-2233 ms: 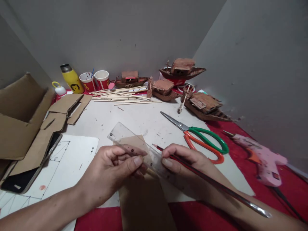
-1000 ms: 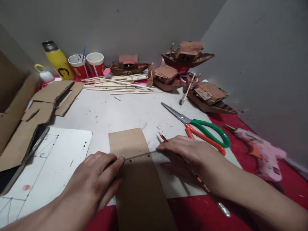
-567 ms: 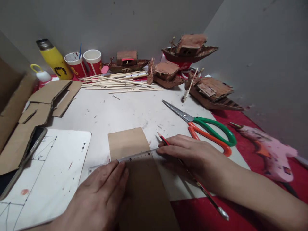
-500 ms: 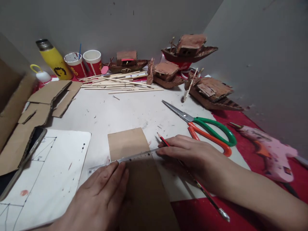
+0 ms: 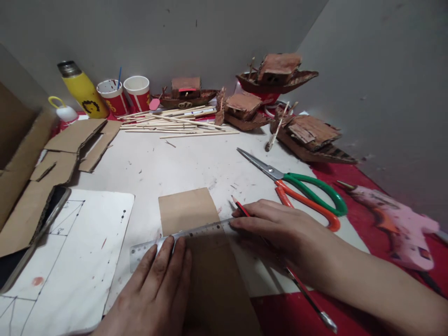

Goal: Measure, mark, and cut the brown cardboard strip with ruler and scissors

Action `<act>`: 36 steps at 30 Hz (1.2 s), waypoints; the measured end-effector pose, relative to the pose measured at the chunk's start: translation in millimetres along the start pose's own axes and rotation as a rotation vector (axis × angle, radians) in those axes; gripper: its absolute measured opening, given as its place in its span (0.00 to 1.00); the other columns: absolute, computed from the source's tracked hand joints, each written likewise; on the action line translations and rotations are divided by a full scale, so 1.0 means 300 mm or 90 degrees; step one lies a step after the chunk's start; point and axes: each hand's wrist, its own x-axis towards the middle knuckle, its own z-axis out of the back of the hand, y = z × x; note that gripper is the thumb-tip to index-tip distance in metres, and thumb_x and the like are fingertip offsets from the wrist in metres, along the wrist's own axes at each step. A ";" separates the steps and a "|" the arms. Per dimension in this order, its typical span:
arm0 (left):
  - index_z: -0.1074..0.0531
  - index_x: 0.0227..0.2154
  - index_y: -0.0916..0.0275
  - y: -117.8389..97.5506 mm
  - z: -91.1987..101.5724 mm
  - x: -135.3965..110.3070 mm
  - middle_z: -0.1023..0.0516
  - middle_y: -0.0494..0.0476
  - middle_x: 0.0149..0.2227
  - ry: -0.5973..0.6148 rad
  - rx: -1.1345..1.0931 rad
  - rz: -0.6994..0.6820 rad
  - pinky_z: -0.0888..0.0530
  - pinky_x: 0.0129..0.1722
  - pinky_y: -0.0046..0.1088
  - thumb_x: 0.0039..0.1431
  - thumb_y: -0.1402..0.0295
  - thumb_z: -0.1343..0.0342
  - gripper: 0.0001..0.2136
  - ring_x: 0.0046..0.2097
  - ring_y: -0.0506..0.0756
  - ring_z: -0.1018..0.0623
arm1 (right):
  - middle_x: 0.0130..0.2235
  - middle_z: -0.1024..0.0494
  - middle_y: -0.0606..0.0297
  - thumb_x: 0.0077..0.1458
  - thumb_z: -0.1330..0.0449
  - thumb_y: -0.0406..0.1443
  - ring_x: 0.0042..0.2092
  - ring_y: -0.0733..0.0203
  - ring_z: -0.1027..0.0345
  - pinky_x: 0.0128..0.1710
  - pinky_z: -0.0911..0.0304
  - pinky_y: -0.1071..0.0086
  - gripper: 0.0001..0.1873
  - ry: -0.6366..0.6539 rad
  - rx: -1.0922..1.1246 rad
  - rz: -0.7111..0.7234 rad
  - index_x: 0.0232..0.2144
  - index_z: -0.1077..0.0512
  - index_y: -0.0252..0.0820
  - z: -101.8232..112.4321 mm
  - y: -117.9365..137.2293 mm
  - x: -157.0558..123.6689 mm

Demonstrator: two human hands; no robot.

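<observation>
1. At the left edge of the white surface (image 5: 143, 161) there is a box (image 5: 24, 161), and beside it are cardboard pieces (image 5: 58, 165), which cover a part of a phone (image 5: 58, 205).
2. In the near left corner lies a paper (image 5: 84, 261) with a drawing (lines, dots and one reddish stain).
3. Beyond the far left corner stand a bottle (image 5: 84, 93), which looks tilted, and two cups (image 5: 117, 101); the left cup has a blue stick inside.
4. The left hand (image 5: 154, 289) lies palm down, its fingers straight and only a little apart; they press on the ruler (image 5: 205, 229) and the strip (image 5: 187, 207), and grasp nothing.
5. The strip lies across the near edge, at about its middle; the ruler crosses it, with its left end past the strip's left side.
6. Near the far edge is a pile of sticks (image 5: 182, 126).
7. The right hand (image 5: 283, 231) has its fingers closed around a pencil (image 5: 308, 296) (point directed to the far side), and its fingertips are at the ruler's right part.
8. Four boats (image 5: 243, 105) stand along the far edge and the far right corner.
9. Towards the right edge lie open-handled scissors (image 5: 269, 170); past this edge, on red cloth (image 5: 276, 317), is a glue gun (image 5: 402, 224).
</observation>
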 end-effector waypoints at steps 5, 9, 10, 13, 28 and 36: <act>0.33 0.57 0.70 -0.001 0.005 -0.001 0.28 0.66 0.59 0.003 0.006 -0.009 0.36 0.57 0.38 0.63 0.48 0.53 0.31 0.60 0.64 0.31 | 0.33 0.27 0.60 0.65 0.46 0.33 0.35 0.58 0.35 0.30 0.45 0.68 0.10 0.025 -0.023 -0.005 0.42 0.25 0.45 0.005 0.007 0.003; 0.34 0.58 0.71 -0.001 0.014 0.003 0.29 0.66 0.60 0.018 0.007 -0.014 0.36 0.57 0.39 0.63 0.49 0.53 0.30 0.61 0.64 0.31 | 0.32 0.28 0.61 0.65 0.48 0.33 0.33 0.58 0.37 0.29 0.48 0.69 0.10 0.023 -0.027 -0.003 0.39 0.26 0.44 0.005 0.007 0.003; 0.35 0.58 0.71 -0.001 0.015 0.004 0.29 0.66 0.60 0.025 0.007 -0.013 0.36 0.58 0.39 0.63 0.50 0.53 0.30 0.61 0.64 0.31 | 0.32 0.29 0.61 0.65 0.48 0.33 0.33 0.59 0.37 0.29 0.48 0.69 0.10 0.022 -0.027 -0.004 0.38 0.26 0.44 0.004 0.007 0.002; 0.35 0.58 0.71 -0.001 0.014 0.004 0.29 0.67 0.60 0.021 0.007 -0.015 0.35 0.57 0.39 0.63 0.51 0.53 0.30 0.61 0.64 0.32 | 0.32 0.29 0.61 0.65 0.48 0.33 0.33 0.59 0.37 0.30 0.48 0.68 0.10 0.027 -0.030 -0.010 0.37 0.26 0.43 0.002 0.006 -0.002; 0.37 0.60 0.71 0.001 0.015 0.012 0.31 0.67 0.62 0.045 -0.005 -0.012 0.29 0.53 0.41 0.56 0.47 0.44 0.37 0.61 0.66 0.31 | 0.33 0.32 0.61 0.65 0.48 0.32 0.34 0.58 0.39 0.29 0.51 0.68 0.11 0.078 -0.082 -0.028 0.40 0.26 0.43 0.014 0.029 -0.002; 0.36 0.60 0.72 0.008 0.013 0.015 0.33 0.68 0.63 0.038 -0.017 -0.031 0.29 0.53 0.42 0.56 0.51 0.44 0.35 0.61 0.68 0.32 | 0.32 0.32 0.62 0.66 0.49 0.32 0.33 0.58 0.40 0.29 0.51 0.68 0.11 0.078 -0.077 -0.031 0.41 0.26 0.44 0.014 0.033 0.002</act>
